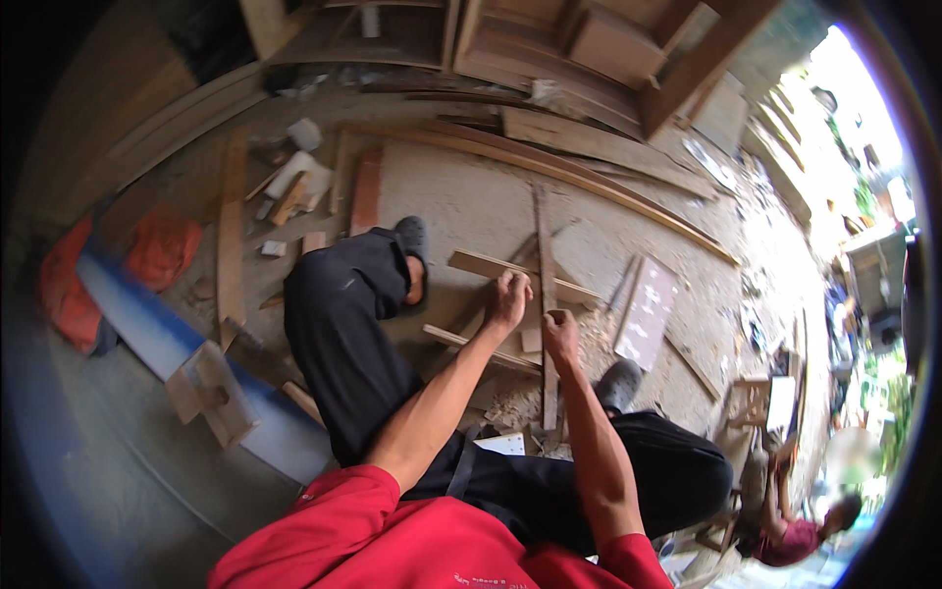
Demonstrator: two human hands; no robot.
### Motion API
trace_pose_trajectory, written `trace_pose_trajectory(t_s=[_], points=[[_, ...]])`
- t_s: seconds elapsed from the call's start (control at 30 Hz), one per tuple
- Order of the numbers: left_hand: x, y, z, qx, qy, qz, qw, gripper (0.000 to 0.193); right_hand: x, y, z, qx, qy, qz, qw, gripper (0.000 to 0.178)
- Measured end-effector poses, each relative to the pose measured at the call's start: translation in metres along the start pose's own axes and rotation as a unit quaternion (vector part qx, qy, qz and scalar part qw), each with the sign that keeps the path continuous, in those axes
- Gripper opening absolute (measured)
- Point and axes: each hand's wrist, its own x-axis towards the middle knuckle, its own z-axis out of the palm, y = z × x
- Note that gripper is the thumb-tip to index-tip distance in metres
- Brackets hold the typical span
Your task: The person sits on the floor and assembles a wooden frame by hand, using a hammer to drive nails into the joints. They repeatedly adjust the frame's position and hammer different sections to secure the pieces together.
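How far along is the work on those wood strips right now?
Done: sawdust and shavings lie beside the strips, so some cutting looks finished. In hand: the left hand presses the crosswise strip; the right hand grips something on the long upright strip, unclear what. Left: the strips lie crossed, loose, no visible fastening.

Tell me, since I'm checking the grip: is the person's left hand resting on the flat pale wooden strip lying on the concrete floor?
Yes, the left hand presses down on the flat pale wooden strip, beside the right hand.
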Motion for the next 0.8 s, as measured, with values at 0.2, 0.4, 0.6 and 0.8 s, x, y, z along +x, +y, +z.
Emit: trace_pose_trajectory(t_s=[0.2, 0.4, 0.6, 0.8], points=[[0.003, 0.036, -0.051, 0.166, 0.04, 0.041, 0.984, 0.032, 0.037, -0.035, 0.036, 0.008, -0.045, -0.101, 0.994, 0.024], [0.006, 0.05, -0.097, 0.216, 0.107, 0.047, 0.969, 0.039, 0.042, -0.07, 0.064, 0.029, -0.107, -0.126, 0.986, 0.024], [0.002, 0.057, -0.094, 0.229, 0.127, 0.02, 0.965, 0.057, 0.041, -0.065, 0.066, 0.036, -0.091, -0.093, 0.991, 0.025], [0.006, 0.04, -0.096, 0.162, 0.11, 0.043, 0.98, 0.052, 0.047, -0.027, 0.056, -0.034, 0.011, -0.067, 0.997, 0.028]])
